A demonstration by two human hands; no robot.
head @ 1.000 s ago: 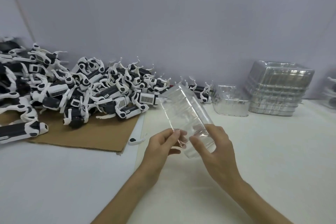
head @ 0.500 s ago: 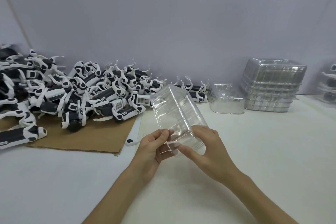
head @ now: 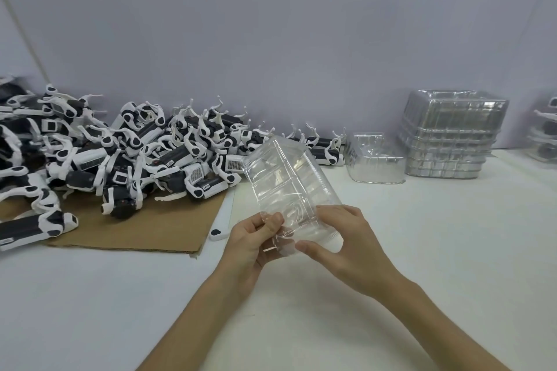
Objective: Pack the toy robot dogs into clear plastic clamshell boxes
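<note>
A clear plastic clamshell box [head: 286, 181] is held up above the white table, tilted away from me, with nothing inside. My left hand [head: 253, 245] pinches its near left edge between thumb and fingers. My right hand [head: 343, 245] grips its near right end, thumb on the front. A big pile of black-and-white toy robot dogs [head: 120, 156] lies at the left on a sheet of brown cardboard [head: 144, 229]. One more dog [head: 325, 149] lies behind the held box.
A single clear clamshell box [head: 376, 159] stands at the back right, beside a tall stack of clamshell boxes [head: 449, 135]. More packed items [head: 545, 132] show at the far right edge. A small loose white part [head: 217, 233] lies by the cardboard's corner. A grey wall stands behind.
Both hands have shifted their hold on the near end of the clamshell box, and the box sits slightly lower and closer. The pile and the stacks have not moved.
</note>
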